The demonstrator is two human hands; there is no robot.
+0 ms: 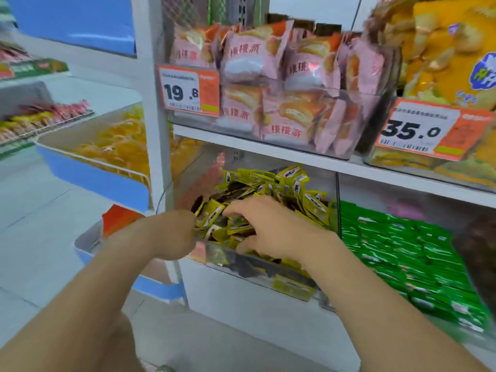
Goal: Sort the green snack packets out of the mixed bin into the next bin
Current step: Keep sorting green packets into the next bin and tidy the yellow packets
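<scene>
My right grip [271, 226] lay wide, fingers spread flat over the heap of yellow packets [314, 202] and dark brown ones in the clear mixed bin [268, 275], thumb down near the front wall. My left grip [171, 232] sat at that bin's left edge with its fingers turned away from the camera and blurred, so I could not tell whether it held anything. The green packets [402, 251] I could see were piled in the next bin [339, 210], just to the right of the mixed one, on the same shelf. On the shelf above stood a clear bin of pink packets [268, 63] with a price tag [188, 89] reading 19.8.
</scene>
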